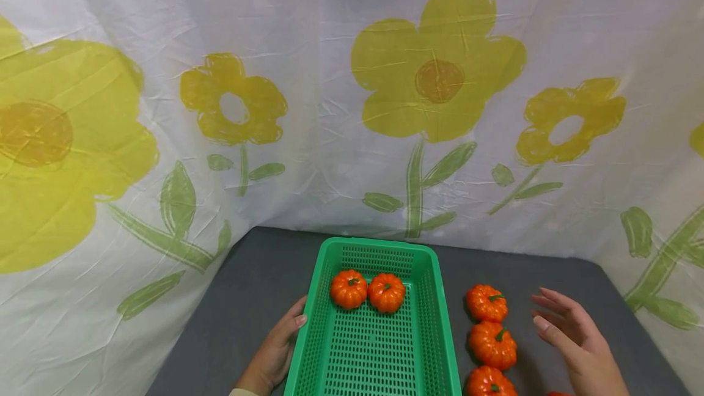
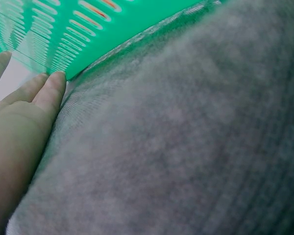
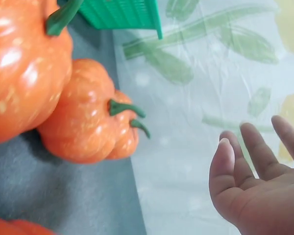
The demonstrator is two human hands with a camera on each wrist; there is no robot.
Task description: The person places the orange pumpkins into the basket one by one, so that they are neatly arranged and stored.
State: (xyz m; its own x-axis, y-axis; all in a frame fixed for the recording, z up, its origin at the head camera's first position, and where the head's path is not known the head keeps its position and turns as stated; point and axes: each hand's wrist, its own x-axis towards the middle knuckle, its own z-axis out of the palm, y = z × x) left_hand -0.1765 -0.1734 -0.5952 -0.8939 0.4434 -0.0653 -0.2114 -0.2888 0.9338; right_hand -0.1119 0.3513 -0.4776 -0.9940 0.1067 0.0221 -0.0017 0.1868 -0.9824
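A green plastic basket (image 1: 444, 322) with slotted walls holds two small orange pumpkins (image 1: 349, 289) (image 1: 387, 293) side by side near its far end. My left hand (image 1: 278, 346) rests against the basket's left side; in the left wrist view its fairly straight fingers (image 2: 51, 90) touch the slotted wall. To the right of the basket, several more pumpkins (image 1: 492, 345) with green stems form a row running toward me. Just beyond that row, my right hand (image 1: 577, 341) hovers with loosely bent, spread fingers and holds nothing. The right wrist view shows it apart from the pumpkins (image 3: 81, 115).
A dark grey table (image 1: 242, 298) lies under everything. White cloth (image 1: 308, 139) printed with yellow flowers hangs behind the table and along both sides. Another orange pumpkin (image 1: 558, 393) just shows at the bottom edge, beside my right wrist.
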